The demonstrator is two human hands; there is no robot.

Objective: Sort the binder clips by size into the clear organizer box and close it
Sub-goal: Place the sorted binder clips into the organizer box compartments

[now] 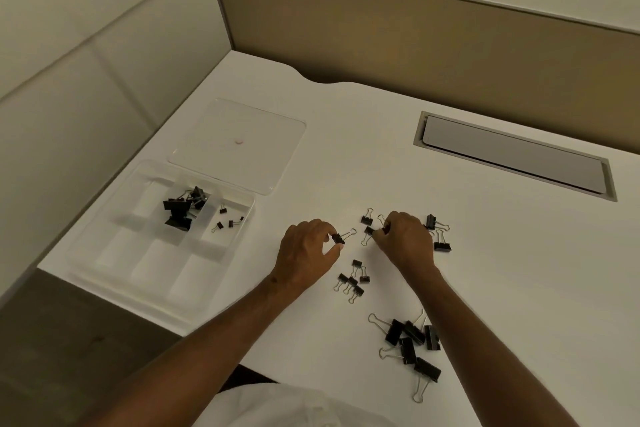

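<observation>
On a white desk [346, 135], loose black binder clips lie in clusters: medium ones [352, 280] between the forearms, large ones [414, 343] nearer the body, and a few more [438, 232] beside the right hand. The left hand [306, 250] pinches one medium clip [341, 237] between thumb and fingertips, while the right hand [405, 236] curls closed over other clips, its exact grip hidden. To the left sits the clear organizer box [114, 274], open, with large clips [181, 206] in one compartment and tiny ones [227, 218] in the next; its lid [239, 144] lies flat behind it.
</observation>
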